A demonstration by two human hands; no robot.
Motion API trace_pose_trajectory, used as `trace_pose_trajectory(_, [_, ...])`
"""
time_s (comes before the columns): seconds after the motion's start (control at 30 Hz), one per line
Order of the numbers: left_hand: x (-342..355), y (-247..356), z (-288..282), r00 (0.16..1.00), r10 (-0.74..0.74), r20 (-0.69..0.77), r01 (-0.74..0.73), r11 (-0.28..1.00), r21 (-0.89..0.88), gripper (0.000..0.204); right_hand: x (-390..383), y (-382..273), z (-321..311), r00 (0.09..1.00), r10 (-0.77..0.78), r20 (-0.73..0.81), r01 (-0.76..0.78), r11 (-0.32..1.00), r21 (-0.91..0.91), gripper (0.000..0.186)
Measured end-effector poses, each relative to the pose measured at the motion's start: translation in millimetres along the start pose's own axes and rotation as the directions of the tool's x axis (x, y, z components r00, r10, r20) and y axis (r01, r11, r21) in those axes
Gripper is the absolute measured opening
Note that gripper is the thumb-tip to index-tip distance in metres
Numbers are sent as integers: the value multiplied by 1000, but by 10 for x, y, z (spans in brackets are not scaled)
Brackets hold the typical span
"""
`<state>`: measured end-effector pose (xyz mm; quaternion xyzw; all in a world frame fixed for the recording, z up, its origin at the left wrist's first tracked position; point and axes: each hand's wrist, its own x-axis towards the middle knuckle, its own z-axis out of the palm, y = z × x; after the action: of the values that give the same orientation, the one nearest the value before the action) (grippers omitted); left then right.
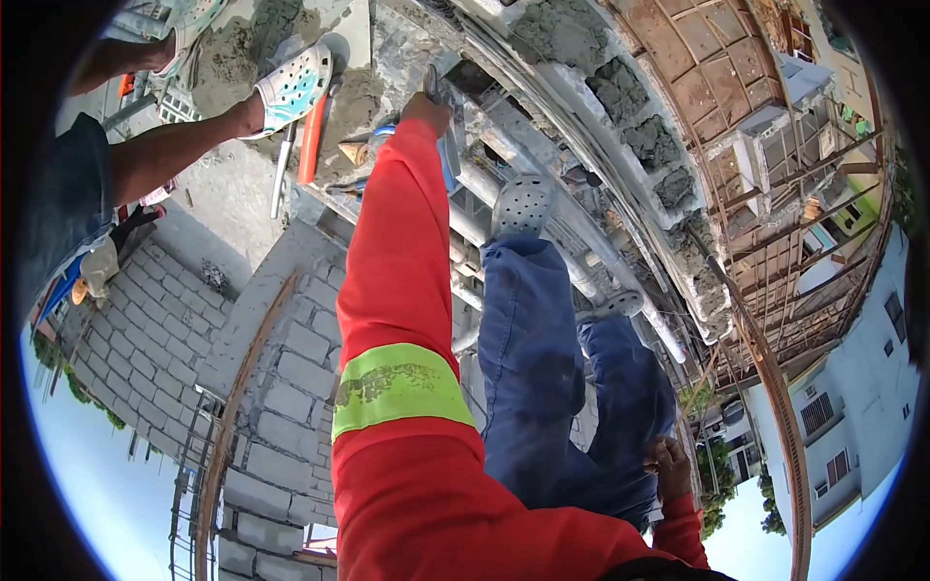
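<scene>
My left hand (428,113) reaches far forward in a red sleeve with a lime band. It is closed around a grey metal tool (431,81) whose kind I cannot make out; its top end shows above the fingers. A flat blue-grey piece (450,160) shows just below that hand, and I cannot tell if it belongs to the tool. My right hand (668,465) is by my blue trouser leg, fingers curled. Whatever it may hold is hidden. A blue-handled thing (384,132) lies left of my left wrist, near an orange bar (312,140) and a metal tube (282,169).
Grey pipes (557,228) run beneath my clogs (521,203). Another person's clogged foot (293,92) stands at left, near wet mortar (228,63). Block walls (281,407) drop away below. Mortar lumps (620,92) line a ledge at right, beside rusty scaffolding (765,242).
</scene>
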<state>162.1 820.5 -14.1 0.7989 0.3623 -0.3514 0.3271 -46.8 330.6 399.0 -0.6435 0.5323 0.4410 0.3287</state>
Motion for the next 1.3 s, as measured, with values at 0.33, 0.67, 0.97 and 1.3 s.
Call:
trace_pose_trajectory(0.33, [448,-779,-324,810,278,-516,-252,960,121,34,88,-159,478,978,207,-2,-205,966,-160,31])
trace_pose_trajectory(0.67, [-674,-1784,861,857,-508,84,272,309,-911,17,-2,-354,725,978,203,39,-196,972,-131,32])
trace_pose_trajectory(0.97, [-505,-1709,1078,824,-476,-308,184,738,-649,28,20,-510,755,992,125,11,-122,981,-149,29])
trace_pose_trajectory(1.3, [-2307,-1750,259,912,-356,204,226,21,-974,6,-63,-608,830,982,-26,186,50,991,-126,28])
